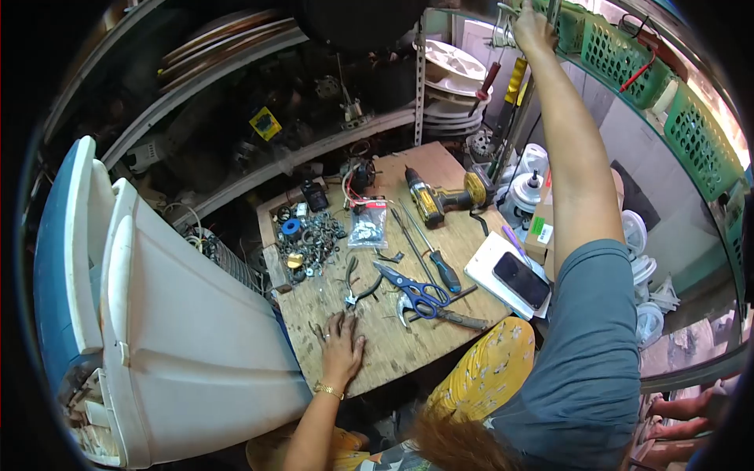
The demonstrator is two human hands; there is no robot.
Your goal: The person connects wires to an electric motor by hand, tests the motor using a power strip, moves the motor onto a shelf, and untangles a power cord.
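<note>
My left hand (339, 345) lies flat on the wooden tabletop (377, 349), fingers spread, holding nothing. Just beyond its fingertips are black-handled cutting pliers (352, 298). To the right of the pliers, blue-handled scissors (424, 301) lie across a hammer (459, 318), and a blue-and-black screwdriver (447, 275) is behind them. My right hand (536, 31) reaches up to the top of the frame beside a metal post. Its fingers are curled near white, wire-like items (503, 33) hanging there; what they grip is too hidden to make out.
A yellow-and-black cordless drill (428, 206), a bag of small parts (367, 224) and loose hardware (314, 243) occupy the table's far side. A phone (521, 279) rests on a notebook (479, 268). Large plastic bin (196, 337) at left; green baskets (620, 63) upper right.
</note>
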